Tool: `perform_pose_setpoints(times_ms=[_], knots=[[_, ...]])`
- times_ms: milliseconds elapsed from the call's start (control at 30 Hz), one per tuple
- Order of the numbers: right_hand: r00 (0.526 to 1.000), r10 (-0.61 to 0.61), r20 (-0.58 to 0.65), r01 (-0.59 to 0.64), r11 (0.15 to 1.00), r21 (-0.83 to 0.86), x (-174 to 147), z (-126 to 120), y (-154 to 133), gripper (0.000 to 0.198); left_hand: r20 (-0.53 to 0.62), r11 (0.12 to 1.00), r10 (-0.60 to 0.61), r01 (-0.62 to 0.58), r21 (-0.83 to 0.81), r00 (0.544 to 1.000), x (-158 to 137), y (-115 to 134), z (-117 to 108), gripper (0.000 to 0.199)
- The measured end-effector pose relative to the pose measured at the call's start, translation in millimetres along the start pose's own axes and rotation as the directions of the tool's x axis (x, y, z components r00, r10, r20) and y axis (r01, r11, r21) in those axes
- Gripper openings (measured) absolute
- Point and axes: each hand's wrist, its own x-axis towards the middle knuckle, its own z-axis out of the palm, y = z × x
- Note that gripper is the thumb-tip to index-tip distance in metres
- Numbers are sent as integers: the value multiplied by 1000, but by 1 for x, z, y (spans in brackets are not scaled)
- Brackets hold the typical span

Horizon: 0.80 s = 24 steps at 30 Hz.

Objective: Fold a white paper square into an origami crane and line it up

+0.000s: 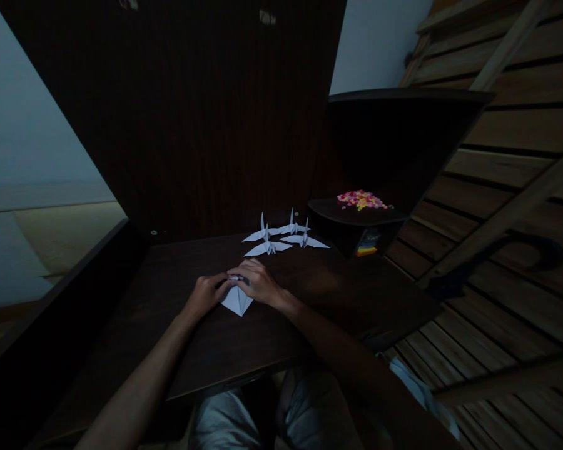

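A partly folded sheet of white origami paper lies on the dark desk, one pointed corner toward me. My left hand grips its left upper edge, thumb and fingers closed on the paper. From the right, my right hand is bent over the top of the same paper, its fingers pressing near the fold. Both hands hide the far part of the sheet. Just beyond them stand several finished white paper cranes, wings spread and necks up.
A small corner shelf at the right bears a heap of pink, red and yellow bits. Below it sits a small colourful pack. A tall dark back panel rises behind the desk, with a raised side board at left.
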Motion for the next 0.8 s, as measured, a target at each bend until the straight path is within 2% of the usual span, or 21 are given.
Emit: perform_pose_setpoints(times_ms=[200, 333, 433, 567, 700, 800], knots=[[1000, 0, 3, 0, 1000, 2, 2, -3, -4, 18, 15, 999, 32, -32, -14, 999, 0, 1, -1, 31], [1000, -15, -19, 16, 999, 34, 4, -13, -7, 22, 5, 1000, 4, -4, -17, 1000, 0, -3, 0, 31], [998, -13, 53, 11, 999, 42, 4, -20, -4, 29, -22, 1000, -15, 15, -8, 1000, 0, -5, 0, 31], [980, 58, 192, -43, 996, -81, 1, -16, 6, 19, -52, 1000, 14, -14, 0, 999, 0, -4, -1, 29], [964, 114, 238, -71, 980, -184, -3, -7, 12, 17, -103, 997, 70, -69, 20, 992, -1, -1, 1, 26], [961, 111, 255, -50, 971, -235, -3, -4, 9, 16, -160, 992, 126, -121, 39, 979, -2, -1, 3, 25]])
